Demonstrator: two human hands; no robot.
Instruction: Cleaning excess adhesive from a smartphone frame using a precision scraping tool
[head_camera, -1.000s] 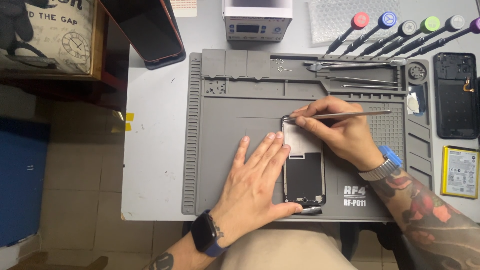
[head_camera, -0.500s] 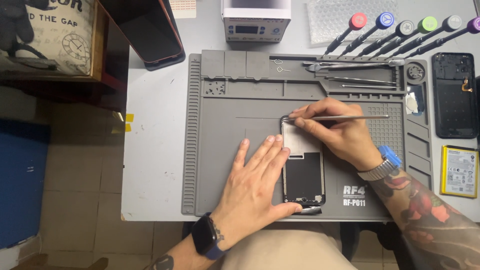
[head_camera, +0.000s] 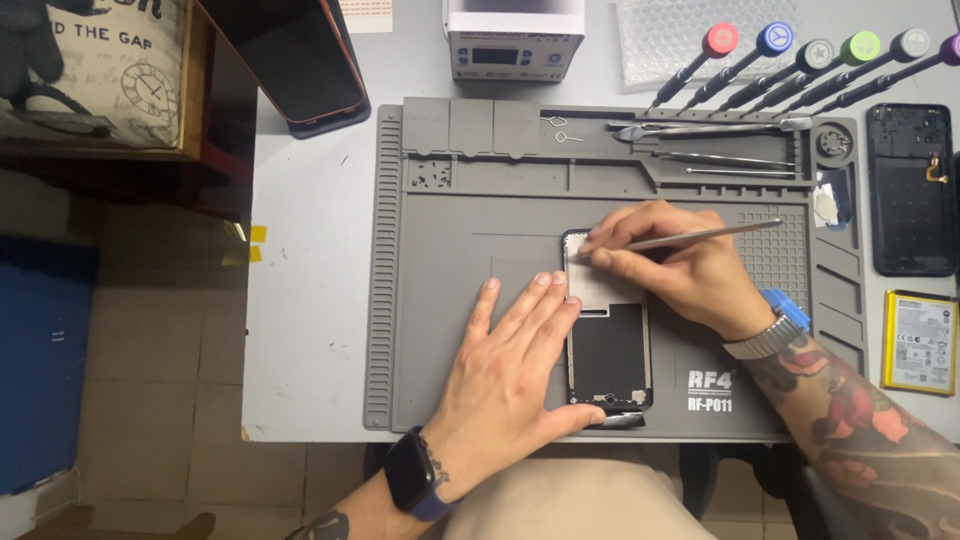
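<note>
At centre of frame, on grey silicone repair mat (head_camera: 470, 330): opened black phone frame (head_camera: 608, 335), lying flat, well inside mat borders. Left hand (head_camera: 515, 370) spread flat, fingers released, pressing frame's left edge. Right hand (head_camera: 675, 262) pinched on thin metal pry tool (head_camera: 700, 237), tip at frame's upper left corner. Unchanged from half a second earlier, tool angle marginally flatter. Upper right: row of colour-capped screwdrivers (head_camera: 800, 65); far right: black back cover (head_camera: 908, 190), yellow-edged battery (head_camera: 918, 342), both apart.

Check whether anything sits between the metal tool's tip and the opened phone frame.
Nothing visible does. The right hand holds the metal tool with its tip at the phone frame top corner; the left hand steadies the frame's left edge.
</note>
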